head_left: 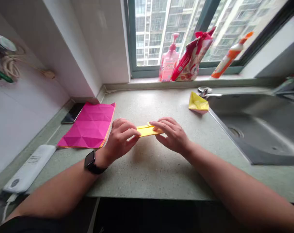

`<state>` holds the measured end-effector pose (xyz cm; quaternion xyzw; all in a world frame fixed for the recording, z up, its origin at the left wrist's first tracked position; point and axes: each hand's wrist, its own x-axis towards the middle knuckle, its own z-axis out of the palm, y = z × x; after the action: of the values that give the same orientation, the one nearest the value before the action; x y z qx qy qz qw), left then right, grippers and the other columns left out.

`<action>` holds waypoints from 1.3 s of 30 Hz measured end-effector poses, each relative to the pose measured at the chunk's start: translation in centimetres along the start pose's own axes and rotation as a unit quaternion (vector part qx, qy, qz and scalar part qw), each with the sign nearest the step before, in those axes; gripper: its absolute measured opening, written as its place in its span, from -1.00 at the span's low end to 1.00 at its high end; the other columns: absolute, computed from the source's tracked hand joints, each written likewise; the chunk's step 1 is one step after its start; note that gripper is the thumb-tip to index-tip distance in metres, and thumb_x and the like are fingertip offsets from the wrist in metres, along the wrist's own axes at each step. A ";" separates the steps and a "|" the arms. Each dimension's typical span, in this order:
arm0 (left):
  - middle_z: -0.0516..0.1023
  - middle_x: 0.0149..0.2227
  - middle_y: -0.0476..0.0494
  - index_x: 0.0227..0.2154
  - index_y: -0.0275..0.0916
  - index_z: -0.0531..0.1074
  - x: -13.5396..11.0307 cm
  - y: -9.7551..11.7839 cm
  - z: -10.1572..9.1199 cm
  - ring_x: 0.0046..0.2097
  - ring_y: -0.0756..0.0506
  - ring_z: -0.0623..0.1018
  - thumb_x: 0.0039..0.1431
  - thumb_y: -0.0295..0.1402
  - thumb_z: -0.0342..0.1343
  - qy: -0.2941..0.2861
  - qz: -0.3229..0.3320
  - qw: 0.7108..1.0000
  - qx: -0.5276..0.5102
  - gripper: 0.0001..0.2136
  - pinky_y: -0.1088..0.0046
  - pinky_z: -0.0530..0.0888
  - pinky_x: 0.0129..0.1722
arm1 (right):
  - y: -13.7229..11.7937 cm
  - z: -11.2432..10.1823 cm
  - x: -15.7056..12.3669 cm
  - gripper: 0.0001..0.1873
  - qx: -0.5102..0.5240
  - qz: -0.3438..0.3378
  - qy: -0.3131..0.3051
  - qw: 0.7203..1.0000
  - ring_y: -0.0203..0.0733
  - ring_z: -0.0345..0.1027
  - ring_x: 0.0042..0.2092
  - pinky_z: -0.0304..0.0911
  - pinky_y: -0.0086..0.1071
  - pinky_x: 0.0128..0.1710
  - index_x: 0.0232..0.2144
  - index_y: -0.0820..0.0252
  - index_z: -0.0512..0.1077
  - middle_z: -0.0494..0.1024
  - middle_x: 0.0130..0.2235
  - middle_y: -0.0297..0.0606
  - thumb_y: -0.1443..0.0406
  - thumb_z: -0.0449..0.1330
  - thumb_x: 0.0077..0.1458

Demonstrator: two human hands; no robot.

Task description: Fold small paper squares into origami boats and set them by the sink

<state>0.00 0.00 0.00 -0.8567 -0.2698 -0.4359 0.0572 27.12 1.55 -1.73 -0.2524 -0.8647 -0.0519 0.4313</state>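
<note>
A narrow folded strip of yellow paper [147, 130] lies on the grey countertop [149, 168] between my hands. My left hand [119, 139], with a black watch on its wrist, pinches the strip's left end with curled fingers. My right hand [172, 134] presses its fingers down on the strip's right end. A folded yellow paper shape [198, 103] sits farther back to the right, beside the sink. A creased pink paper sheet [90, 125] lies flat to the left of my left hand.
A steel sink [258, 129] with a tap [206, 92] takes up the right side. A phone [72, 113] and a white power bank [27, 170] lie at the left. On the windowsill stand a pink pump bottle [168, 63], a red bag [194, 56] and an orange-capped bottle [230, 56].
</note>
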 end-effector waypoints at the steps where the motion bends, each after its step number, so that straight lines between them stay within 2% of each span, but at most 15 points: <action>1: 0.68 -0.24 -0.01 -0.24 -0.10 0.58 0.0 -0.2 -0.1 -0.12 -0.13 0.58 0.38 -0.44 0.35 -0.002 -0.007 1.000 0.010 -0.90 0.24 0.42 0.01 | 0.2 0.1 -0.1 -0.13 -0.006 0.019 -0.011 1.000 0.08 0.54 -0.03 0.54 0.01 0.05 0.55 -0.21 0.09 0.66 -0.05 -0.23 0.41 0.26 0.34; 5: 0.66 -0.27 0.00 -0.24 -0.13 0.57 -0.1 -1.0 -0.3 -0.17 -0.09 0.60 0.40 -0.45 0.32 0.020 -0.057 0.998 0.000 -0.91 0.30 0.45 -0.06 | 1.4 0.5 -0.6 -0.02 0.001 0.106 -0.029 0.994 0.26 0.47 0.19 0.47 0.20 0.21 0.59 -0.12 -0.02 0.55 0.22 -0.01 0.21 0.37 0.32; 8: 0.62 -0.28 -0.01 -0.25 -0.16 0.55 -0.1 -1.5 -0.2 -0.22 -0.06 0.59 0.39 -0.46 0.31 0.056 -0.115 0.990 -0.060 -0.91 0.37 0.49 -0.15 | 2.8 0.9 -1.3 0.09 0.044 0.182 -0.015 0.982 0.31 0.39 0.33 0.39 0.28 0.32 0.62 -0.08 -0.13 0.47 0.32 0.07 0.13 0.40 0.29; 11: 0.59 -0.29 -0.03 -0.27 -0.18 0.54 -0.2 -2.0 0.2 -0.23 -0.05 0.57 0.37 -0.41 0.34 0.082 -0.184 0.970 -0.133 -0.90 0.40 0.52 -0.16 | 3.9 1.3 -1.8 0.18 0.110 0.273 -0.017 0.956 0.30 0.41 0.35 0.40 0.30 0.32 0.63 -0.10 -0.18 0.50 0.31 0.06 0.05 0.43 0.24; 13: 0.58 -0.28 -0.04 -0.28 -0.19 0.53 -0.3 -2.3 0.6 -0.20 -0.06 0.58 0.36 -0.32 0.37 0.091 -0.233 0.950 -0.185 -0.86 0.39 0.54 -0.12 | 4.1 1.6 -2.0 0.19 0.164 0.324 -0.038 0.931 0.26 0.46 0.31 0.42 0.30 0.31 0.62 -0.11 -0.14 0.57 0.23 0.00 0.01 0.45 0.20; 15: 0.57 -0.27 -0.05 -0.27 -0.19 0.52 -0.4 -2.5 0.9 -0.18 -0.06 0.60 0.34 -0.22 0.40 0.086 -0.277 0.924 -0.249 -0.79 0.38 0.57 -0.10 | 4.1 1.9 -1.9 0.10 0.222 0.356 -0.062 0.906 0.20 0.51 0.27 0.41 0.28 0.32 0.59 -0.11 0.00 0.62 0.15 -0.07 -0.01 0.45 0.20; 18: 0.58 -0.26 -0.05 -0.27 -0.20 0.48 -0.4 -2.4 1.1 -0.18 -0.07 0.65 0.31 -0.12 0.44 0.059 -0.315 0.882 -0.344 -0.69 0.37 0.60 -0.10 | 3.7 2.1 -1.6 -0.16 0.295 0.367 -0.089 0.878 0.15 0.55 0.23 0.43 0.24 0.32 0.43 -0.08 0.32 0.65 0.10 -0.10 -0.02 0.45 0.19; 22: 0.60 -0.24 -0.06 -0.29 -0.21 0.41 -0.2 -1.7 1.3 -0.19 -0.08 0.69 0.31 -0.12 0.45 -0.001 -0.318 0.828 -0.461 -0.64 0.36 0.62 -0.12 | 2.7 1.9 -1.0 -0.41 0.353 0.336 -0.106 0.867 0.11 0.58 0.20 0.49 0.17 0.28 0.21 -0.02 0.54 0.65 0.19 -0.09 0.01 0.46 0.18; 25: 0.59 -0.24 -0.05 -0.30 -0.20 0.36 -0.3 -1.1 1.5 -0.18 -0.09 0.70 0.32 -0.12 0.44 -0.040 -0.323 0.797 -0.509 -0.62 0.34 0.62 -0.12 | 1.9 1.4 -0.6 -0.60 0.377 0.298 -0.127 0.868 0.04 0.63 0.08 0.54 0.06 0.21 0.07 0.02 0.63 0.72 0.08 -0.16 0.04 0.41 0.26; 27: 0.58 -0.23 -0.06 -0.31 -0.20 0.35 -0.4 -1.0 1.6 -0.17 -0.10 0.68 0.32 -0.08 0.43 -0.063 -0.327 0.806 -0.490 -0.61 0.32 0.61 -0.10 | 1.5 1.2 -0.5 -0.66 0.369 0.281 -0.123 0.877 0.00 0.66 0.01 0.56 -0.01 0.14 0.03 0.03 0.66 0.75 0.01 -0.19 0.05 0.38 0.30; 30: 0.61 -0.17 -0.14 -0.28 -0.21 0.44 -0.7 -1.3 1.7 -0.09 -0.15 0.65 0.38 -0.02 0.36 -0.100 -0.324 0.858 -0.387 -0.64 0.25 0.60 -0.02 | 1.4 1.1 -0.5 -0.73 0.330 0.265 -0.089 0.901 -0.01 0.66 -0.06 0.57 -0.07 0.05 -0.04 0.03 0.70 0.77 -0.05 -0.20 0.07 0.38 0.32; 33: 0.63 -0.05 -0.22 -0.15 -0.20 0.53 -0.9 -1.6 1.8 0.02 -0.21 0.64 0.42 0.00 0.30 -0.112 -0.289 0.908 -0.283 -0.67 0.15 0.59 0.08 | 1.7 1.0 -0.4 -0.80 0.268 0.243 -0.042 0.932 -0.03 0.65 -0.11 0.57 -0.11 -0.03 -0.11 0.03 0.72 0.77 -0.11 -0.23 0.12 0.36 0.34; 37: 0.58 0.12 -0.27 0.18 -0.15 0.45 -1.1 -1.5 1.5 0.14 -0.23 0.61 0.37 -0.08 0.37 -0.047 -0.224 0.952 -0.202 -0.54 0.09 0.57 0.20 | 1.9 0.6 -0.3 -0.89 0.167 0.167 0.011 0.972 -0.14 0.60 -0.21 0.55 -0.24 -0.17 -0.14 -0.01 0.73 0.70 -0.20 -0.27 0.23 0.36 0.35; 39: 0.56 0.15 -0.26 0.21 -0.14 0.43 -1.0 -1.4 1.3 0.18 -0.23 0.59 0.37 -0.19 0.38 -0.012 -0.175 0.970 -0.167 -0.55 0.08 0.55 0.24 | 1.8 0.4 -0.4 -0.83 0.128 0.129 0.013 0.983 -0.18 0.58 -0.21 0.53 -0.27 -0.21 -0.08 -0.06 0.73 0.67 -0.19 -0.27 0.29 0.34 0.37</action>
<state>-0.31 1.22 -1.75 -0.7988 -0.3393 -0.4677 -0.1675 27.90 3.12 -2.50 -0.3037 -0.8188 0.1118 0.4741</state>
